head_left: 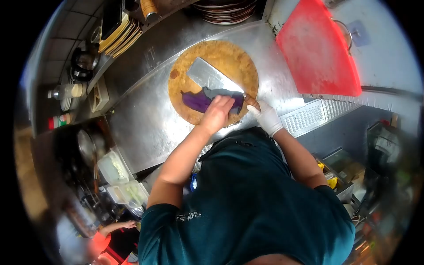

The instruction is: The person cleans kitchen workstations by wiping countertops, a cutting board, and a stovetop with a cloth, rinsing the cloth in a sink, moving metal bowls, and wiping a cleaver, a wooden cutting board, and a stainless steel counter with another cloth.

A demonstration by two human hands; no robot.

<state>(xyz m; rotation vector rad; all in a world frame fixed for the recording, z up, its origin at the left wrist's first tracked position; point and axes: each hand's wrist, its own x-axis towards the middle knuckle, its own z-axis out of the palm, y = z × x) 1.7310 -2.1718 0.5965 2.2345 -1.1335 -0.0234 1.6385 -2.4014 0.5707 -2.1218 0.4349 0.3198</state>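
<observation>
A cleaver (212, 76) with a wide metal blade and a wooden handle lies across the round wooden chopping board (185, 62). My right hand (266, 118), in a white glove, is closed on the handle at the board's right edge. Against the lower side of the blade lies a crumpled purple and grey cloth (196, 101). My bare left hand (217, 112) grips this cloth from above, its fingers bent and pressed together on it. Part of the cloth is hidden under those fingers.
Around the board stretches a metal counter (141, 128). A red cutting board (316, 48) hangs at the upper right, and stacked plates (226, 11) stand at the back. Plastic containers (112, 168) sit at lower left. Another person in red (100, 243) is farther off.
</observation>
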